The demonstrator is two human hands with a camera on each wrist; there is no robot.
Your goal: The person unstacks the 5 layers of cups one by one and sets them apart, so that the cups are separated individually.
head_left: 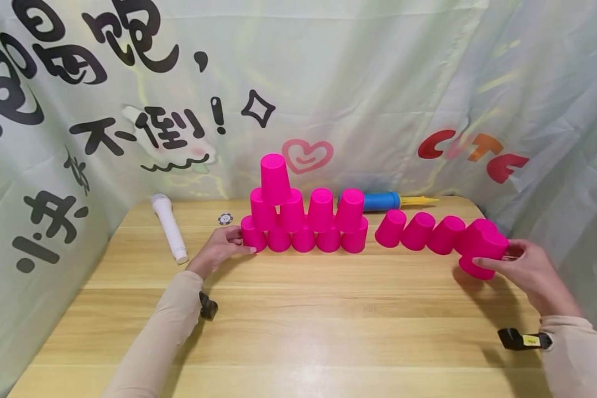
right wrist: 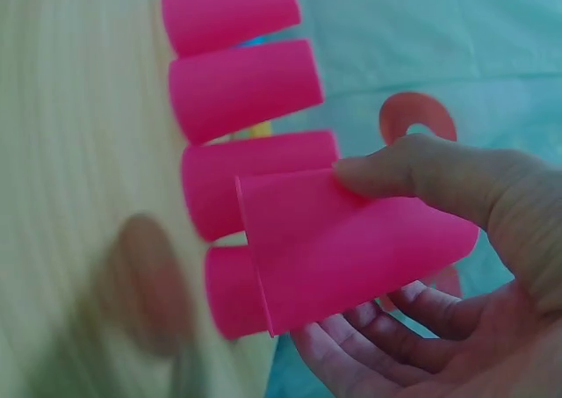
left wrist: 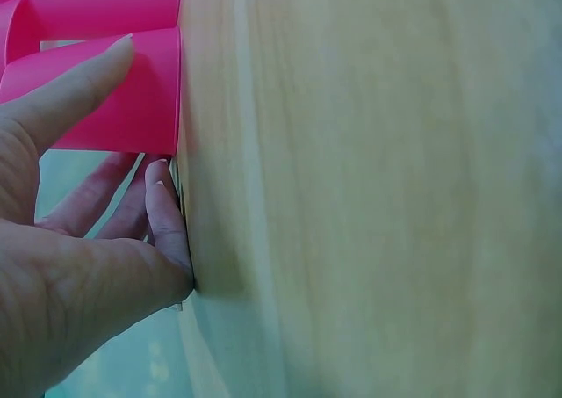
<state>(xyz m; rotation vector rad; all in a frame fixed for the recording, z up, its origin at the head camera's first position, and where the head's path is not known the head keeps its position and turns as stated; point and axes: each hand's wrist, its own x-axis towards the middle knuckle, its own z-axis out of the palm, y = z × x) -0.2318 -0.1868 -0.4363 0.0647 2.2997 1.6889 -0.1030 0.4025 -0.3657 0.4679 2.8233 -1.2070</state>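
A stack of upside-down pink cups stands at the table's middle: a bottom row of several, a second row (head_left: 320, 210) on it, and one top cup (head_left: 275, 179) at the left. At the left end, my left hand (head_left: 221, 249) holds the end bottom cup (left wrist: 114, 90), thumb across its front and fingers partly hidden behind. On the right, my right hand (head_left: 524, 271) grips a pink cup (right wrist: 351, 249) between thumb and fingers, mouth downward, raised off the table. Behind it, several upside-down cups (head_left: 418, 231) stand in a slanting row.
A white microphone (head_left: 169, 228) lies at the left back, with a poker chip (head_left: 225, 219) to its right. Behind the cups lies a blue and yellow hand pump (head_left: 382, 201). A printed curtain (head_left: 368, 83) hangs around the wooden table (head_left: 328, 320).
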